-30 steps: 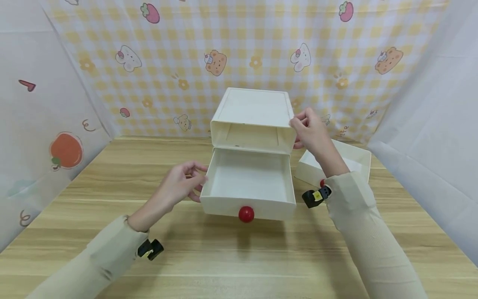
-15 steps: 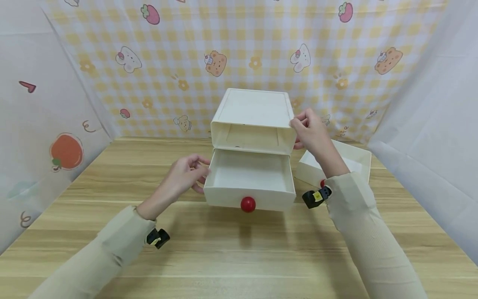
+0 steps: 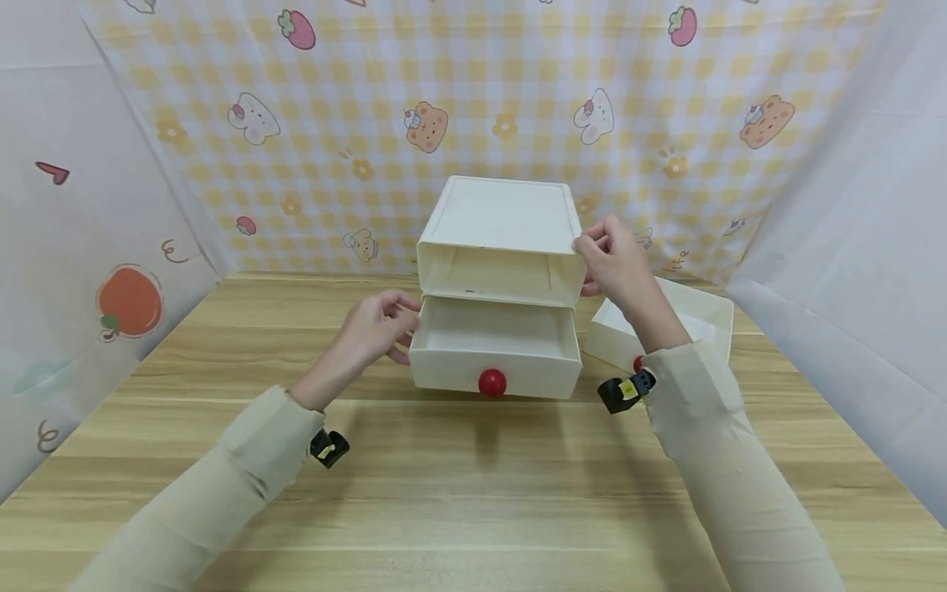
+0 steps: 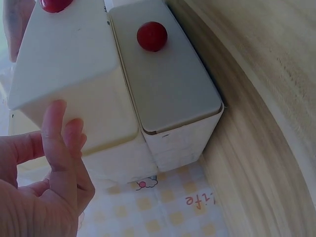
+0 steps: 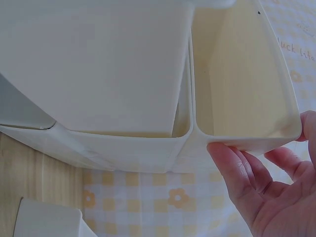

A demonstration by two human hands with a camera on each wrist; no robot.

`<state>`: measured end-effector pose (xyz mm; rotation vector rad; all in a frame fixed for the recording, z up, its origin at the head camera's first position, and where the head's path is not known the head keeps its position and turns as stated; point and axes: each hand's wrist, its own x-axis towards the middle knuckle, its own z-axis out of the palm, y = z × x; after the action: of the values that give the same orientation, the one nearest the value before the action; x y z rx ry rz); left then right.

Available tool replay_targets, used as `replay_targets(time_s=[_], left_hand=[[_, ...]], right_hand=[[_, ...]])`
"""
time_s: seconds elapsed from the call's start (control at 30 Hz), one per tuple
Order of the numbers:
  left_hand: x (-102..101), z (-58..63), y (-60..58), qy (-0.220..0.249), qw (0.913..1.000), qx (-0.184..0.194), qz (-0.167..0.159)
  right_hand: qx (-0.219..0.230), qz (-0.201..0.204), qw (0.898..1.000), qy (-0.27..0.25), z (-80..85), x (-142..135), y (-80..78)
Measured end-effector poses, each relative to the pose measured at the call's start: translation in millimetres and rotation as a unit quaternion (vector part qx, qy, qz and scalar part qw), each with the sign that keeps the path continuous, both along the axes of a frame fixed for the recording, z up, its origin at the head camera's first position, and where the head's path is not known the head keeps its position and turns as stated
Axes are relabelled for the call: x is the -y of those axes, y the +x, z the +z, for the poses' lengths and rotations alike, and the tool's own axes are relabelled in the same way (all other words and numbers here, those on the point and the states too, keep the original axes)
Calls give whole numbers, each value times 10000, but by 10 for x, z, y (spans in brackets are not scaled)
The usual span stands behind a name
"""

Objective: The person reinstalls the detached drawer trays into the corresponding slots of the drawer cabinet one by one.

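Note:
A cream drawer cabinet [image 3: 510, 215] stands on the table, its top slot bare. Below that, the middle drawer [image 3: 496, 372] with a red ball knob sticks partly out. My left hand [image 3: 370, 333] holds this drawer at its left side; in the left wrist view its fingertips [image 4: 58, 106] lie against the side wall close to the front edge. At the cabinet's upper right corner, my right hand [image 3: 617, 259] grips the frame, with fingers at the top edge and along the side. In the left wrist view the bottom drawer [image 4: 165, 79] is pushed in.
A loose cream drawer [image 3: 691, 308] with a red knob lies on the wooden table [image 3: 488, 510] to the cabinet's right, partly behind my right forearm. A checked cloth backdrop [image 3: 510, 90] hangs behind, and pale sheets stand at both sides.
The middle drawer has slid steadily back into the cabinet, and my left hand has moved forward with it. My right hand has kept its place on the corner.

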<state>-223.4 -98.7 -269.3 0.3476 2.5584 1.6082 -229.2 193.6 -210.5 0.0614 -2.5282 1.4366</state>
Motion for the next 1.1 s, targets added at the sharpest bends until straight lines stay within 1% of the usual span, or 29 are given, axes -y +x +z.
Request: replay_targets(time_s=[0.23, 0.3, 0.4, 0.47, 0.5, 0.53, 0.6, 0.67, 0.77, 0.83, 0.9, 0.97, 1.03, 1.1], left_hand=[[-10, 11, -23, -41, 10000, 51, -55], [-10, 16, -29, -115, 9999, 60, -94], [-6, 29, -36, -348, 9993, -5, -165], [-1, 42, -26, -587, 9980, -136, -215], [2, 52, -13, -738, 9967, -259, -231], [4, 62, 4, -920, 9945, -427, -241], [-3, 82, 59, -1312, 9876, -841, -199], [-24, 101, 128, -1668, 9763, -1374, -137], [-79, 112, 251, -2044, 9500, -2359, -127], [-123, 115, 339, -2196, 9283, -2993, -221], [-164, 109, 422, -2357, 9025, -3586, -372], [-208, 99, 490, -2490, 8801, -4008, -527], [-247, 87, 542, -2652, 8590, -4330, -649], [-283, 65, 572, -2766, 8428, -4559, -726]], right_hand=[[-48, 16, 10000, 16, -14, -5, -13], [-48, 5, 10000, 5, -14, -4, -15], [-53, 9, 10000, 1, -11, 1, -22], [-64, 20, 10000, 4, -7, 2, -23], [-68, 24, 10000, 6, -7, 4, -26], [-65, 25, 10000, 15, -6, 4, -27], [-58, 20, 10000, 30, -6, 3, -28], [-35, 6, 10000, 43, -7, 2, -27], [-8, -14, 10000, 74, -8, -2, -22], [-5, -26, 10000, 84, -8, -2, -19], [-12, -28, 10000, 82, -9, -1, -21], [-20, -31, 10000, 67, -10, 1, -22], [-23, -27, 10000, 50, -13, 0, -24], [-33, -25, 10000, 33, -15, -3, -22]])
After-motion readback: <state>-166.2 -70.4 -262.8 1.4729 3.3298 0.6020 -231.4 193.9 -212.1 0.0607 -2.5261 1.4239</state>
